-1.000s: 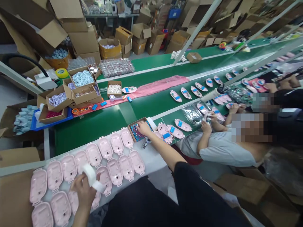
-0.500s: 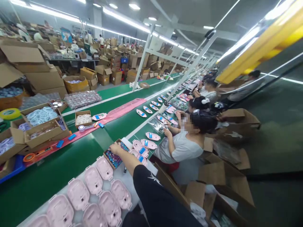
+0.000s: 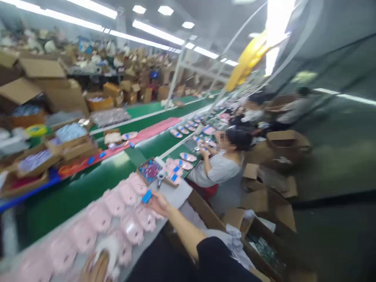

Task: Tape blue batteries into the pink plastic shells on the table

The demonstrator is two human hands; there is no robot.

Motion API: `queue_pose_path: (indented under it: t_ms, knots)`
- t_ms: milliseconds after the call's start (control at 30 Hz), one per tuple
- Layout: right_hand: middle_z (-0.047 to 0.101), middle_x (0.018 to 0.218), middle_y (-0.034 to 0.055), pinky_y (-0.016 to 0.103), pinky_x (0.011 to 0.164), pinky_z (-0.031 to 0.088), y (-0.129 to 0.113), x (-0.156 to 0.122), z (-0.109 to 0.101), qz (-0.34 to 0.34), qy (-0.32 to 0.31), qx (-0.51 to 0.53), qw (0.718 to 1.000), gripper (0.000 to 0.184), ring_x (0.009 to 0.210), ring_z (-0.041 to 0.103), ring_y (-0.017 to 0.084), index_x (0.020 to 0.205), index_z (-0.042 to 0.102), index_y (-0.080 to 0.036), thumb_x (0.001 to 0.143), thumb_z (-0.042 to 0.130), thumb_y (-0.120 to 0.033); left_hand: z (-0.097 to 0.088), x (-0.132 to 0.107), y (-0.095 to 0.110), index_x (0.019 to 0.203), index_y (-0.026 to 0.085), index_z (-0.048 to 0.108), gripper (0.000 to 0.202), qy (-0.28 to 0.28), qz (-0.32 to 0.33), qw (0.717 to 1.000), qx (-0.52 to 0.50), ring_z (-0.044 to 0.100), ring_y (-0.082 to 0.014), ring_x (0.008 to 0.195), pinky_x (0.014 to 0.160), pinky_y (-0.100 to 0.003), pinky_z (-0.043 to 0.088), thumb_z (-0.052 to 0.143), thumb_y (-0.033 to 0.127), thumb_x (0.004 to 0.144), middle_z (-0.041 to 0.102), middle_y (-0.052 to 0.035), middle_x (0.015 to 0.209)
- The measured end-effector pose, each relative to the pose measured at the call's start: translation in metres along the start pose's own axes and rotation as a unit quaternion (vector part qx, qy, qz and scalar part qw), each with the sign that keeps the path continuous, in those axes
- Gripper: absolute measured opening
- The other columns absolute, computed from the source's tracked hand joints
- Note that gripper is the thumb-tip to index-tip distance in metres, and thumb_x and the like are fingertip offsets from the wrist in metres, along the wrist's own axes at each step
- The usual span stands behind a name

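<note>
My right hand (image 3: 158,203) is closed on a small blue block (image 3: 147,196), held by its fingers above the pink plastic shells. At the bottom, my left hand (image 3: 95,269) bends its fingers on a blurred white cloth-like wad (image 3: 109,247), which lies over the shells. Rows of pink shells (image 3: 100,217) cover the light work surface along the green belt. Just beyond my right hand stands a shallow cardboard box (image 3: 151,170) of small red and blue pieces, with a dark-and-silver tool (image 3: 160,178) at its edge.
Pink pieces with blue blocks (image 3: 176,169) lie past the box, near a seated co-worker (image 3: 225,160). The green conveyor belt (image 3: 88,196) runs along the left, with boxes of parts (image 3: 70,137) beyond it. Open cartons (image 3: 264,235) stand at the right.
My right hand has left the box of small pieces and come back toward me, now with a blue block. My left hand and the white wad have come into view at the bottom.
</note>
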State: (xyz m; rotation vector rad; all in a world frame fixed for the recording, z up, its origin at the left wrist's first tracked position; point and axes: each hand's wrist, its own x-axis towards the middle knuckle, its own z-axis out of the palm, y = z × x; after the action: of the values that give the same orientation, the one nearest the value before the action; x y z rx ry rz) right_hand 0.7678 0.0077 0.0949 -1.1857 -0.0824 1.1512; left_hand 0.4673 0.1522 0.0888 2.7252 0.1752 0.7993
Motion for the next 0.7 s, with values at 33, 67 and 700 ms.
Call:
queue_pose_path:
  t_ms: [33,67,700]
  knots:
    - [0.077,0.104,0.0114,0.041,0.085,0.058,0.008,-0.018,0.011,-0.006,-0.007,0.002,1.000,0.043,0.089,0.075,0.024,0.112,0.060,-0.020,0.089,0.068,-0.055,-0.015,-0.013,0.012,0.132,0.025,0.066,0.048,-0.023,-0.013,1.000,0.007,0.061,-0.0324,0.125,0.113,-0.056,0.045,0.054,0.023,0.086,0.073,-0.0109,0.118]
    - [0.077,0.109,0.0105,0.041,0.088,0.057,0.013,-0.033,0.021,-0.014,-0.022,-0.014,1.000,0.047,0.092,0.075,0.024,0.118,0.059,-0.022,0.086,0.074,-0.052,-0.030,-0.022,0.023,0.129,0.022,0.067,0.045,-0.051,-0.019,0.998,0.012,0.059,-0.0330,0.126,0.113,-0.056,0.045,0.054,0.020,0.087,0.072,-0.0120,0.120]
    - [0.074,0.074,0.0003,0.026,0.068,0.054,0.042,-0.122,0.120,0.021,-0.222,-0.341,0.913,0.048,0.069,0.069,0.017,0.096,0.077,-0.015,0.066,0.093,-0.049,-0.133,-0.052,0.038,0.144,0.032,0.057,0.073,-0.276,0.000,0.961,-0.027,0.037,-0.0318,0.154,0.096,-0.037,0.064,0.050,-0.006,0.082,0.067,-0.0079,0.135]
